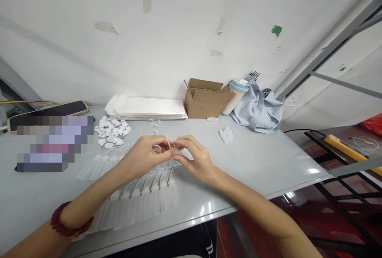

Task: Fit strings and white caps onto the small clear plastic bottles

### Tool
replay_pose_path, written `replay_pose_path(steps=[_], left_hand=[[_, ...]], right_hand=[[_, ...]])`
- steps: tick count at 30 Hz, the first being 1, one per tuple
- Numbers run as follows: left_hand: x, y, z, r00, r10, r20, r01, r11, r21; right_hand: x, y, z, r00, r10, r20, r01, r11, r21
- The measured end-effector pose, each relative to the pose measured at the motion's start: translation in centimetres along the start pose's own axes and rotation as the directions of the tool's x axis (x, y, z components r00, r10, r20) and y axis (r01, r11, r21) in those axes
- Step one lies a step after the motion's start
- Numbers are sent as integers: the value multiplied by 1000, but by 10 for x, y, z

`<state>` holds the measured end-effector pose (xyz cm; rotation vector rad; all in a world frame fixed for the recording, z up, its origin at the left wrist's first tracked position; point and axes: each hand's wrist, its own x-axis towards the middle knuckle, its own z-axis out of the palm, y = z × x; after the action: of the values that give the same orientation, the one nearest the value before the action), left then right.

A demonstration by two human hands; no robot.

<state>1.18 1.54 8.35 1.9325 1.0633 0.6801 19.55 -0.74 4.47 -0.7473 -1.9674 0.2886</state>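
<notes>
My left hand (151, 148) and my right hand (195, 156) meet above the table, fingertips pinched together on a small translucent plastic piece (169, 143). Its exact shape is partly hidden by the fingers. Beneath my forearms lies an overlapping row of clear plastic sleeves (168, 197), each with a thin white loop at its top. More clear sleeves (92, 167) lie in a second row behind my left forearm. A heap of small white tags (112, 132) sits beyond that row. Several thin white loops (154, 125) lie just behind my left hand.
Along the wall stand a stack of white sheets (146, 107), an open cardboard box (205, 105), a tumbler with a blue lid (235, 99) and a light blue cloth bag (259, 111). A phone (49, 115) is at left. Small white pieces (226, 134) lie right of my hands.
</notes>
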Motion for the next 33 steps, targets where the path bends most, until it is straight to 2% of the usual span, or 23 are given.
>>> replay_pose_path(steps=[3,5,7,10,12,13,15,17,19,22,25,27,29,33], left_hand=[[0,0,-6,1000,15,-6,-15,1000,-4],[0,2,-10,999,42,-25,-42,999,-19],[1,4,-11,998,47,-33,-48,997,-55],[0,6,-11,996,6,-84,-13,997,-82],[-2,7,-10,987,11,-159,-10,1000,5],[-3,7,-10,978,47,-203,-32,997,75],[-5,6,-9,950,196,-243,-140,963,229],[-7,5,-6,908,372,-195,-287,888,358],[-8,3,-1,874,478,-93,-388,799,459],[-7,2,7,862,507,-1,-408,695,592],[-6,3,11,863,506,2,-381,647,661],[-7,6,11,874,486,-5,-365,661,656],[-11,9,12,891,454,0,-355,697,623],[-28,11,20,917,386,105,-384,773,505]], right_hand=[[1,-2,-4,978,197,73,-205,971,126],[2,-2,-7,935,330,131,-353,906,236],[4,-3,-9,901,398,175,-435,834,341],[5,-3,-8,889,426,167,-454,775,439],[6,-3,-8,884,449,131,-455,762,460],[6,-3,-8,877,466,117,-463,754,465],[7,-3,-8,855,509,93,-488,731,477],[8,-3,-9,824,560,87,-522,692,498],[9,-3,-9,792,602,99,-550,634,544],[11,-5,-10,774,619,136,-549,549,630],[13,-7,-12,771,616,164,-548,509,663],[15,-7,-15,767,618,174,-563,517,645],[17,-5,-19,771,619,149,-570,567,595],[21,6,-32,781,623,-47,-534,705,466]])
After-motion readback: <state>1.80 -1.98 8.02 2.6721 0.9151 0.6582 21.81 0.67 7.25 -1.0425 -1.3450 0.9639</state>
